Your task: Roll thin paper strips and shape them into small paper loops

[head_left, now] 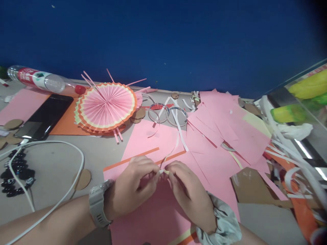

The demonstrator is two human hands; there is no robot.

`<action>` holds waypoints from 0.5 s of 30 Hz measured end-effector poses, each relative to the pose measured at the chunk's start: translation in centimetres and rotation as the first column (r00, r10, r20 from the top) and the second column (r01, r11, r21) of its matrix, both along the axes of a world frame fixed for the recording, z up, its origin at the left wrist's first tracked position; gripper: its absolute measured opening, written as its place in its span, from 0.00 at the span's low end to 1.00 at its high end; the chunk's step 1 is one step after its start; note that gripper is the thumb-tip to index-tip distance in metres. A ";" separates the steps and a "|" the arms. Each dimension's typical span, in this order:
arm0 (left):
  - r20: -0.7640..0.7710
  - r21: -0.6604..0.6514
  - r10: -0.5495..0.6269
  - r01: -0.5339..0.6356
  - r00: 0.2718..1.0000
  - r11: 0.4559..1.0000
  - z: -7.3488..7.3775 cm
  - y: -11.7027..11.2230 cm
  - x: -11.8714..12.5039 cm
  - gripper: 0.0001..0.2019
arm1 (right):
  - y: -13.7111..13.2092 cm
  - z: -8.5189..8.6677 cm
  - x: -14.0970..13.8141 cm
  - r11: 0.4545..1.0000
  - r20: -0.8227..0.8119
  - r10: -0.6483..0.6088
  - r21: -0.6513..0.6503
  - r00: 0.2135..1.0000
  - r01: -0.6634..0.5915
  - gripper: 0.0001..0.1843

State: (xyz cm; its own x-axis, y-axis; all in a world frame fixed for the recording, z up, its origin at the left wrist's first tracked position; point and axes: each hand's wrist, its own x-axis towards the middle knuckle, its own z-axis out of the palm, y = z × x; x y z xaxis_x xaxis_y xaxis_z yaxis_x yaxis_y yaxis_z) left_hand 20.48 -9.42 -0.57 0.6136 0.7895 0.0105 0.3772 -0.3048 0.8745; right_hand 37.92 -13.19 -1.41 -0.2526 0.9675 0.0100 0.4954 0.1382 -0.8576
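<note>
My left hand (pixel 135 187), with a grey watch at the wrist, pinches one end of a thin pale paper strip (pixel 161 171). Thumb and forefinger of my right hand (pixel 191 194) close on the same strip just beside it, so the fingertips nearly meet. A grey-green scrunchie (pixel 221 219) circles my right wrist. Part of the strip is hidden by the fingers. Below both hands lie pink paper sheets (pixel 150 217), with narrow orange strips (pixel 133 159) on top. Beyond them are two rolls of clear tape (pixel 158 121) and white paper strips (pixel 182 134).
A pleated paper rosette (pixel 108 105) stands at the left, near a plastic bottle (pixel 51 81) and a black phone (pixel 46 115). A white cable (pixel 79 149) loops over my left forearm. Pink scraps (pixel 219 115), cardboard (pixel 251 187) and a clear bin (pixel 314 112) are at the right.
</note>
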 end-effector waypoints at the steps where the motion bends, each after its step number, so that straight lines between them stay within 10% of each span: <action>1: 0.040 -0.015 0.005 -0.005 0.999 1.000 0.0 0.0 -0.1 0.07 | 0.0 0.0 0.1 1.000 -0.031 -0.006 -0.014 1.000 0.006 0.08; 15: 0.226 -0.027 0.049 -0.044 0.973 0.999 -0.3 -0.1 -0.8 0.09 | 0.0 -0.5 0.6 1.000 -0.364 0.001 0.012 0.932 0.003 0.16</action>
State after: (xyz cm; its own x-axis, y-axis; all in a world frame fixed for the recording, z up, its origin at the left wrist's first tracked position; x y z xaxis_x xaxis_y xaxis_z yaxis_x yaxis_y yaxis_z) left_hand 19.70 -9.51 -0.82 0.5598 0.8186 0.1283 0.1814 -0.2722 0.9450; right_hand 38.48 -13.21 -1.92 -0.2283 0.9670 0.1128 0.1501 0.1495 -0.9773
